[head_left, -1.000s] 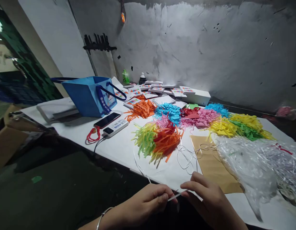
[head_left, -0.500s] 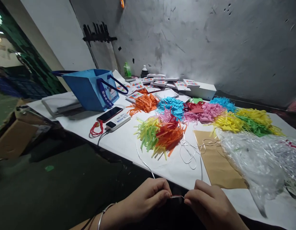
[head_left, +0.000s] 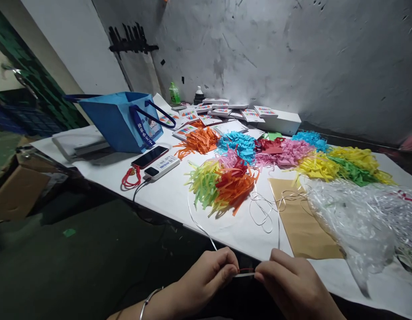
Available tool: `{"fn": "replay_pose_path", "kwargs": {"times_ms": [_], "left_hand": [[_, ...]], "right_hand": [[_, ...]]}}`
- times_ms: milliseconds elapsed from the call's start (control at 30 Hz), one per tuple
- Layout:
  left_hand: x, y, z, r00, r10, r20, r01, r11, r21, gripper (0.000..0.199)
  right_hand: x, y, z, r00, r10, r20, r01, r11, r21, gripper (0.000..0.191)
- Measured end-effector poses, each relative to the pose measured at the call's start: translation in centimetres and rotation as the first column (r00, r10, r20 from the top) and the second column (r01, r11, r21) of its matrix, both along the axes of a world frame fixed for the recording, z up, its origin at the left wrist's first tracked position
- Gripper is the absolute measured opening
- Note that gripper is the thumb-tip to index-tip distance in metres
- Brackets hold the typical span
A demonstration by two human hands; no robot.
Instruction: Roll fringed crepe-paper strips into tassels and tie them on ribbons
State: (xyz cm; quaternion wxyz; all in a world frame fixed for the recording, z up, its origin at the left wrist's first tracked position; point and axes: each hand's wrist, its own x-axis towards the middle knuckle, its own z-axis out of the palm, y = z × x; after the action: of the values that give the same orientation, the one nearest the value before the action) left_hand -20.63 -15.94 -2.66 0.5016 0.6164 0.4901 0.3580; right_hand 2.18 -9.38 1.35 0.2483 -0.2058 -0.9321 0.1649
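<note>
Just off the table's front edge, my left hand (head_left: 209,278) pinches a thin white ribbon (head_left: 244,275), with thumb and forefinger closed. My right hand (head_left: 291,280) pinches the same ribbon a short way to the right, so a small piece spans the gap. A thin red strand (head_left: 246,269) also shows between the fingertips. From my left hand a length of white ribbon runs up onto the table; another leaves my right hand toward loose loops (head_left: 262,211). Bundles of orange tissue fringe (head_left: 234,184) and yellow-green fringe (head_left: 202,180) lie beyond my hands.
A clear plastic bag (head_left: 356,222) and brown paper sheet (head_left: 302,222) lie right. Blue, pink, yellow and green fringe bundles spread behind. A blue gift bag (head_left: 119,120), phone (head_left: 151,156) and white power bank (head_left: 162,168) are left. Small printed boxes (head_left: 222,111) pile near the wall.
The ribbon piece between my fingertips now looks flatter and straighter, and the red strand shows more clearly above it. Both hands keep their pinch. The view has shifted slightly.
</note>
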Motion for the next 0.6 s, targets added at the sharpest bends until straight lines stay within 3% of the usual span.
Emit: {"fn": "replay_pose_path", "kwargs": {"times_ms": [200,333,433,600], "left_hand": [[-0.4,-0.3,0.0,0.998,-0.042,-0.052,0.046,0.995,0.090,0.049],[-0.5,-0.7,-0.9,0.999,0.014,-0.036,-0.003,0.952,0.307,0.040],[-0.2,-1.0,-1.9,0.996,0.077,0.035,-0.084,0.877,0.473,0.030],[1.0,-0.6,-3.1,0.964,0.174,0.201,-0.240,0.896,0.374,0.027]], "right_hand": [[-0.2,0.9,-0.3,0.998,-0.044,-0.042,0.036,0.985,-0.171,0.018],[-0.4,1.1,-1.4,0.995,-0.074,-0.063,0.049,0.942,-0.331,0.023],[-1.2,0.7,-3.0,0.982,-0.141,-0.128,0.055,0.855,-0.515,0.027],[-4.2,-1.2,-7.4,0.900,-0.317,-0.300,-0.036,0.630,-0.776,0.038]]}}
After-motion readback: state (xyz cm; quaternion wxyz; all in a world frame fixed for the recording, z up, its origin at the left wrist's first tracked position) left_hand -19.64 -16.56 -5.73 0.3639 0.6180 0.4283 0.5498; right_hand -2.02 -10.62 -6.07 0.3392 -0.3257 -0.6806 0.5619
